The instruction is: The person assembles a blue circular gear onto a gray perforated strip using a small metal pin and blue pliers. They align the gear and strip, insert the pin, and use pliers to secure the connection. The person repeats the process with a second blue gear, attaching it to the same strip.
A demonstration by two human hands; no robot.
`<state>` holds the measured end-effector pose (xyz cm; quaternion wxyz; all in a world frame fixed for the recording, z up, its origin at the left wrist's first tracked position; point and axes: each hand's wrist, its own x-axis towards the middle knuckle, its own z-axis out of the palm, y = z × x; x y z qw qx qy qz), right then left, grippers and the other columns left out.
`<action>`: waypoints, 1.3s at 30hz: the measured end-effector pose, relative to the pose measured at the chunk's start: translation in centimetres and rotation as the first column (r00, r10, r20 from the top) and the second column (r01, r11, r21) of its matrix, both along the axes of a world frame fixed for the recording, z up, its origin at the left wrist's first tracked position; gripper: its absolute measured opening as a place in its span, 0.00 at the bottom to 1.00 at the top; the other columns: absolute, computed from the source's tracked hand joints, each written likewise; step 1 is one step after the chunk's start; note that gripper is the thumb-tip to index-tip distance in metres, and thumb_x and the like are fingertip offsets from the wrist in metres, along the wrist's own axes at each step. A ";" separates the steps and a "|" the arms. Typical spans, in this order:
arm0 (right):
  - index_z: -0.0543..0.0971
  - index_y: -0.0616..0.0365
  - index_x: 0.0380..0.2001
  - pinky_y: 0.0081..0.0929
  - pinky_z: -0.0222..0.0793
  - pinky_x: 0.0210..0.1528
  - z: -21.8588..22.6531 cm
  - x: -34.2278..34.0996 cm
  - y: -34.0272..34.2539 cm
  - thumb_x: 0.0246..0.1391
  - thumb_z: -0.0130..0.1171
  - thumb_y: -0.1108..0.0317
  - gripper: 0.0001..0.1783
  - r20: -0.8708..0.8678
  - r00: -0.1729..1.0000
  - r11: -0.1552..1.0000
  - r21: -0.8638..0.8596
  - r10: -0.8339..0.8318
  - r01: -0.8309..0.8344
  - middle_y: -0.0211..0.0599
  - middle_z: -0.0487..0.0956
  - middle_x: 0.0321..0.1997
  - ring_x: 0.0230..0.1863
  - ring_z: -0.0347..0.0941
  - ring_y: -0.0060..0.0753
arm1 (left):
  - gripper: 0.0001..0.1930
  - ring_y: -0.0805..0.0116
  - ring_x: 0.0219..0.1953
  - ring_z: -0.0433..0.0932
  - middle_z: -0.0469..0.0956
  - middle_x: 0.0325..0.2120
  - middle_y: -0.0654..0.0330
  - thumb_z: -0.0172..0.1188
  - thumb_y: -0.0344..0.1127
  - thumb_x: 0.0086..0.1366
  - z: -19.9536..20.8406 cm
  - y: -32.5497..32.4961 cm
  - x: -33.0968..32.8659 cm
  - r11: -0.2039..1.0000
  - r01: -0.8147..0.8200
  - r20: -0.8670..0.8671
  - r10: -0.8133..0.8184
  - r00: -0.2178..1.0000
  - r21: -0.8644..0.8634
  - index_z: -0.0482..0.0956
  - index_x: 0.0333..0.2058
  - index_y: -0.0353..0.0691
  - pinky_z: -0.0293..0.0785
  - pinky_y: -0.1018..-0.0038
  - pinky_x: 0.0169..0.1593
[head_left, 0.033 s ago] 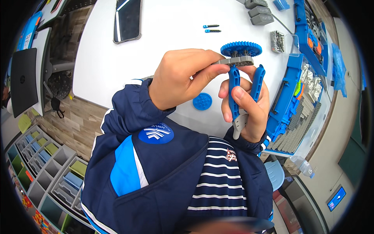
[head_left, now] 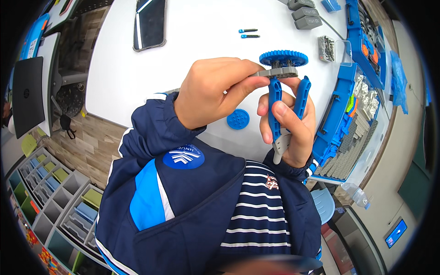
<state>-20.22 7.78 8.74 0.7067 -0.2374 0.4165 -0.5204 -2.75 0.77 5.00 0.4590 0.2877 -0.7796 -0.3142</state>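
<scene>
Between its thumb and fingers, my left hand pinches the left end of a grey beam. A large blue gear is joined to the beam by dark pegs on its far side. My right hand is closed around a plier-like tool with two blue handles and a grey head pointing toward me. The left handle's end meets the beam's underside; whether they press together I cannot tell. A smaller blue gear lies on the table below my left hand.
On the white table lie a phone and two small blue-and-black pieces. Grey blocks and a clear box of small parts stand at the far right. A blue bin with sorted beams lies right of my right hand.
</scene>
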 end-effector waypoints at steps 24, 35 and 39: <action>0.68 0.67 0.58 0.22 0.65 0.19 -0.9 0.0 0.1 0.59 0.55 0.71 0.24 0.034 0.992 0.991 -0.042 -0.124 0.126 0.52 0.77 0.31 0.15 0.72 0.31 | 0.06 0.70 0.19 0.79 0.83 0.22 0.59 0.59 0.32 0.67 0.1 0.2 -0.6 0.936 0.038 -0.020 -0.033 0.999 0.350 0.81 0.38 0.36 0.70 0.79 0.23; 0.67 0.68 0.59 0.21 0.65 0.17 -0.8 -0.2 0.2 0.60 0.54 0.68 0.25 0.042 0.994 0.994 -0.033 -0.105 0.107 0.51 0.75 0.31 0.15 0.72 0.31 | 0.06 0.70 0.25 0.81 0.83 0.27 0.58 0.59 0.30 0.67 0.1 0.1 -0.1 0.973 0.041 0.081 -0.061 0.995 0.228 0.80 0.38 0.34 0.73 0.78 0.30; 0.66 0.66 0.60 0.20 0.65 0.17 -1.1 -0.4 0.4 0.60 0.55 0.67 0.27 0.191 0.980 0.998 0.012 -0.058 0.056 0.49 0.75 0.30 0.14 0.71 0.30 | 0.06 0.62 0.28 0.83 0.83 0.27 0.56 0.60 0.29 0.66 0.0 -0.5 0.6 0.990 0.095 0.138 -0.109 0.984 0.102 0.80 0.38 0.34 0.75 0.75 0.31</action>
